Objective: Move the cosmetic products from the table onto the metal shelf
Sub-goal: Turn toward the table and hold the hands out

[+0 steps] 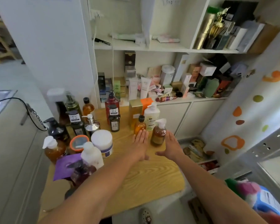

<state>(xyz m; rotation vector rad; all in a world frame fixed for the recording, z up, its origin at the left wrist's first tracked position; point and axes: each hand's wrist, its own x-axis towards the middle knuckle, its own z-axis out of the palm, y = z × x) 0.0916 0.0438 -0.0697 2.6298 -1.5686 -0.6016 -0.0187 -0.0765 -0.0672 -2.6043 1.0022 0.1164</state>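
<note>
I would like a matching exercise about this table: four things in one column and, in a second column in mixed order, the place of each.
1 small orange bottle
2 round white jar
3 dark red pump bottle
4 purple sheet

A nearest the person, on the table's left
B at the table's far edge
C at the left hand's fingertips
D beside the orange-rimmed lid

Pairs: 1-C, 2-D, 3-B, 4-A
</note>
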